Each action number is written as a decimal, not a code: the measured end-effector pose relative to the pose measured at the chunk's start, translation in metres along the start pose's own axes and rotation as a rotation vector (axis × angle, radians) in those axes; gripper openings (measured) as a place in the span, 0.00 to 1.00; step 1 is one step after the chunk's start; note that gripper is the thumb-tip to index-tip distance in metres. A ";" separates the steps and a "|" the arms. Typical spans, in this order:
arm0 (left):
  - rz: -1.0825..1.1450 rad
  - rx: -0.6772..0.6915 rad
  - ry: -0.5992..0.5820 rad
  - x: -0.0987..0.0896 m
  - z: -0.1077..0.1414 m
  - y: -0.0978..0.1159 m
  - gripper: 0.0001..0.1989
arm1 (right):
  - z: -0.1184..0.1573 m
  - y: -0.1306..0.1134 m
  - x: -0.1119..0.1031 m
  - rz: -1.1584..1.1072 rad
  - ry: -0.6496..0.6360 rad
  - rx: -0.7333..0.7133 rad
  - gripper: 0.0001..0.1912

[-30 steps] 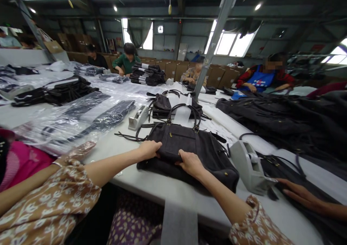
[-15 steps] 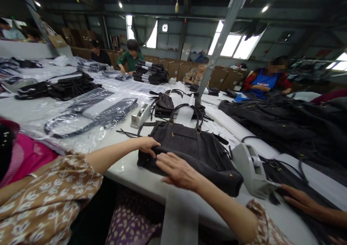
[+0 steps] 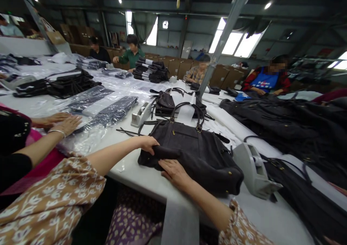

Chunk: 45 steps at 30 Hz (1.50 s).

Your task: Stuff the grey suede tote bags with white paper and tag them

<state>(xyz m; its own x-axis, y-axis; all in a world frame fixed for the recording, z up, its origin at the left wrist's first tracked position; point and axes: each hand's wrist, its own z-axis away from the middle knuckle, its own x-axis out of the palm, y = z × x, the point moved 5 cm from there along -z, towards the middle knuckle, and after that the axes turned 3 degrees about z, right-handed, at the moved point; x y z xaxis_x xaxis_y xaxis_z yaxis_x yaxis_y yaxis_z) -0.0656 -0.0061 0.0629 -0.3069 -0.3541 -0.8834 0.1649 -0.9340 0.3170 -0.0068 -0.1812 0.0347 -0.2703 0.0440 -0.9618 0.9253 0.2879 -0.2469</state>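
Observation:
A dark handbag [image 3: 187, 145] lies flat at the near edge of the white table, its two looped handles pointing away from me. My left hand [image 3: 148, 143] grips the bag's bottom edge near its left corner, with the thumb tip showing and the fingers partly hidden. Against the lower side of the bag rests my right hand [image 3: 176, 174], fingers stretched out and holding nothing. Beyond the handles sits another dark bag [image 3: 164, 105] with white paper on it.
Grey tape dispensers stand left [image 3: 141, 114] and right [image 3: 253, 170] of the handbag. At left, a co-worker's hands [image 3: 63, 123] press a plastic-wrapped bag [image 3: 108, 109]. A metal post [image 3: 221, 38] rises behind. Dark bags [image 3: 271, 122] are heaped at right.
My right hand has lowered onto the handbag's lower side; my left hand has barely moved. A co-worker's hands have come in at left, and the other hand at right has mostly left view.

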 end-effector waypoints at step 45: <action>-0.143 -0.100 0.122 0.023 -0.017 0.094 0.19 | -0.023 0.196 -0.053 0.223 -0.008 0.646 0.32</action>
<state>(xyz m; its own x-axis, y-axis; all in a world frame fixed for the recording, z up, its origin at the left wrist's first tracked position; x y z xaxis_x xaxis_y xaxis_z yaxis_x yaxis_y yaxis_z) -0.0415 -0.1007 0.0665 -0.2195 -0.2043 -0.9540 0.2220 -0.9626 0.1551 0.1824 -0.1051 0.0405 -0.0552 0.0281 -0.9981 0.9325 -0.3558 -0.0616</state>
